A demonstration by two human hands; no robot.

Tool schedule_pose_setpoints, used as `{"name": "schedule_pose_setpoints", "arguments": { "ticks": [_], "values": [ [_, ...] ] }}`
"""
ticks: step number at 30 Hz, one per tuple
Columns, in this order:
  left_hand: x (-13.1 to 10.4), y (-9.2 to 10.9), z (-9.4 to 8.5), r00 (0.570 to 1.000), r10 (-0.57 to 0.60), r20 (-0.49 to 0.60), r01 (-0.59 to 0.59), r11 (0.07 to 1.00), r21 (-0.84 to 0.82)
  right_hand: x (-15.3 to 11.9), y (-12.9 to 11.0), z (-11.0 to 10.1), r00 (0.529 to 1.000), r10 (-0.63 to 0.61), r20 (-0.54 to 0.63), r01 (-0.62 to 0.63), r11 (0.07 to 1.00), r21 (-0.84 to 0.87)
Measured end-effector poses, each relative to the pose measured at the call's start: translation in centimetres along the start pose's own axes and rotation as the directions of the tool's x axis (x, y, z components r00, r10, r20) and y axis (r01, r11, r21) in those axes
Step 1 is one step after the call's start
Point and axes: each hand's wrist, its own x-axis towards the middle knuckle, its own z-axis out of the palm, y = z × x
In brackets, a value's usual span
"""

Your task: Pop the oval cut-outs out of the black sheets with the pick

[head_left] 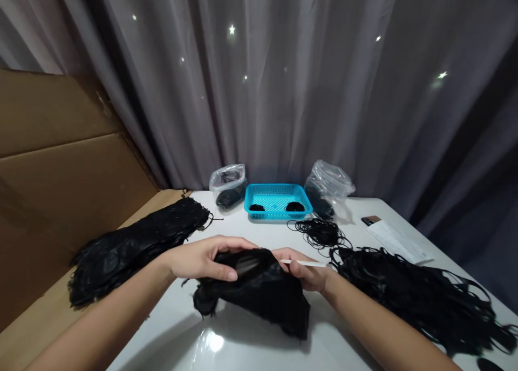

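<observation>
A piece of thin, dark black fabric [267,292] is held up over the white table [230,344], its lower edge hanging loose and a bunched tuft at its left end. My left hand [204,260] grips its upper left side, thumb in front and fingers behind. At its upper right, my right hand [303,271] is closed around a slim white stick [309,263] and touches the fabric edge. The stick's left end disappears behind the fabric and fingers, so its tip is hidden.
A layered black stack [137,244] lies left, beside a cardboard box [60,171]. Behind stand a blue basket [279,215] with two black bundles and two clear bags [229,184]. Black cords [319,233], tangled black strips [408,290], a white packet [399,241] and a phone-like object [371,220] lie right.
</observation>
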Motion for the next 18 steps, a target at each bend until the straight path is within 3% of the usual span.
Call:
{"name": "schedule_pose_setpoints", "arguments": {
  "ticks": [4,7,10,12,13,16,18],
  "values": [
    [-1.1,1.8,0.1,0.998,-0.030,0.059,0.025,0.996,0.088,-1.4,-1.7,0.1,0.990,-0.136,-0.044,0.117,0.950,-0.291],
    [-2.5,2.8,0.2,0.999,-0.032,0.013,0.028,0.973,0.231,-3.4,-3.8,0.5,0.955,-0.288,-0.066,0.180,0.746,-0.641],
    [-4.5,3.5,1.0,0.991,-0.049,-0.126,0.092,0.929,0.359,-6.2,-5.7,1.7,0.973,-0.230,-0.012,0.113,0.521,-0.846],
    [-6.1,3.5,1.6,0.967,-0.071,-0.244,0.173,0.887,0.428,-8.1,-6.6,2.6,0.992,-0.127,0.005,0.065,0.472,-0.879],
    [-6.9,3.2,1.7,0.955,-0.102,-0.279,0.223,0.865,0.448,-9.0,-6.9,2.9,0.995,-0.095,-0.001,0.045,0.477,-0.878],
    [-7.9,1.0,1.1,0.948,-0.216,-0.233,0.306,0.822,0.481,-10.3,-6.8,2.1,0.992,-0.109,-0.069,-0.006,0.492,-0.871],
    [-6.9,-1.7,0.0,0.947,-0.164,-0.276,0.290,0.807,0.515,-9.8,-5.6,0.0,0.983,-0.127,-0.133,-0.055,0.485,-0.873]
  ]
}}
